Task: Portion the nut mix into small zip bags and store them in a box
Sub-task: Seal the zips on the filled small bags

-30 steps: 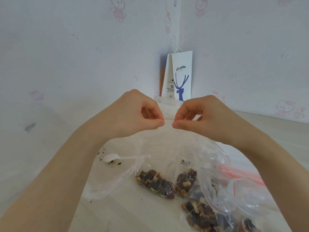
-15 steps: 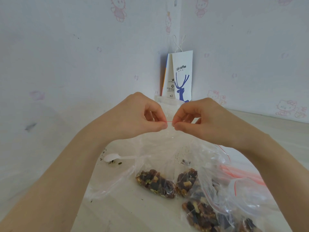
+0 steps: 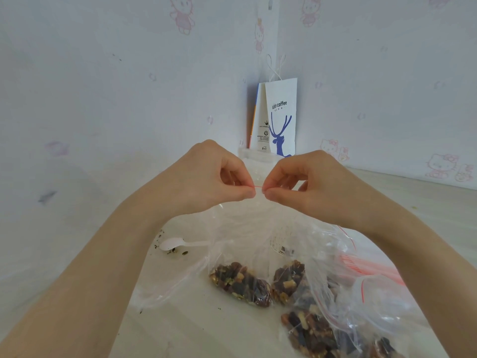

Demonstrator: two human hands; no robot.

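Left hand [image 3: 214, 177] and right hand [image 3: 304, 182] each pinch the red zip [image 3: 259, 186] of a clear bag [image 3: 242, 228] between thumb and forefinger. The fingertips nearly meet; only a short length of zip shows between them. The zip's long axis runs level, left to right, held above the table [image 3: 193, 319]. The bag hangs below both hands; the nuts [image 3: 240, 285] low down appear to be its load. Judged step: sealing. The remaining press should run along the zip, outward from the centre. Both hands are equally near. Filled bags [image 3: 309, 332] lie to the right, a spoon [image 3: 175, 244] to the left
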